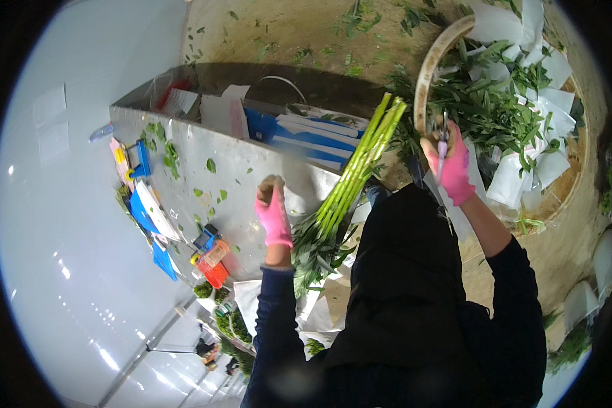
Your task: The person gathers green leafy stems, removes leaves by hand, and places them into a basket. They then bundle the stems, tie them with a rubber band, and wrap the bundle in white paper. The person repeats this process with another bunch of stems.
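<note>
My left hand [274, 211], in a pink glove with dirty fingertips, is raised over the metal table [245, 178], its fingers curled; whether anything small is between them I cannot tell. Just right of it, a bundle of green-stemmed leafy branches [344, 188] lies across the table's edge, cut ends pointing up and right, leaves near my left forearm. My right hand [454, 163], gloved in pink, holds pruning shears [442, 137] with a pale purple handle, beside the rim of a large round basket [424, 86].
Leafy cuttings [494, 112] and white paper fill the basket. Under the tabletop is a shelf with blue and white packaging [306, 135]. Tape dispensers [138, 159], loose leaves and an orange plastic basket [214, 273] are on the table. Leaf scraps litter the floor [285, 30].
</note>
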Tool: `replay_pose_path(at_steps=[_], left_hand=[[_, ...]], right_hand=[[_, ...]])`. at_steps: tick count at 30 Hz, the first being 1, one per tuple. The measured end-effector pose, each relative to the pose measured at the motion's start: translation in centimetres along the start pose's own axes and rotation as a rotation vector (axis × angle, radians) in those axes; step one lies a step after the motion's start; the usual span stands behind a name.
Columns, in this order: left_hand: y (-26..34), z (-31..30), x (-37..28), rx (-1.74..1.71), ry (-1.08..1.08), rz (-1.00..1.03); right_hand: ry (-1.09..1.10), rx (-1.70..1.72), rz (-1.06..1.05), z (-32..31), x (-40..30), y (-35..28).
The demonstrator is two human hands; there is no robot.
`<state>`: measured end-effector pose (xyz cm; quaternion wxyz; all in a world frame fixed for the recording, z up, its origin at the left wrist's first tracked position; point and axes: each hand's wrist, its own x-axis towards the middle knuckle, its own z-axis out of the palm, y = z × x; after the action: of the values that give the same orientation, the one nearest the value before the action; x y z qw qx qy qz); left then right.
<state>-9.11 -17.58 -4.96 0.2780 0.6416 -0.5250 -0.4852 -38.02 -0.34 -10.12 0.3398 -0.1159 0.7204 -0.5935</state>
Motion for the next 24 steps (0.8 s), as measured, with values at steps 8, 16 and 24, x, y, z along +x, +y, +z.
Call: replay_pose_path(at_steps=[8,16,24], left_hand=[[-4.8,-9.5,-11.9,0.503,-0.119,0.425],[-4.5,-11.6,-18.3,0.244,-0.189,0.538],[-9.4,-17.8,-23.4,-0.057,0.093,0.289]], right_hand=[[-0.442,-0.691,-0.662,9.2,-6.8,-7.5],[-0.969,-1.373,-0.532,30.5,-10.4,-4.7],[-0.744,-0.721,-0.764,25.8,-13.6,-2.9]])
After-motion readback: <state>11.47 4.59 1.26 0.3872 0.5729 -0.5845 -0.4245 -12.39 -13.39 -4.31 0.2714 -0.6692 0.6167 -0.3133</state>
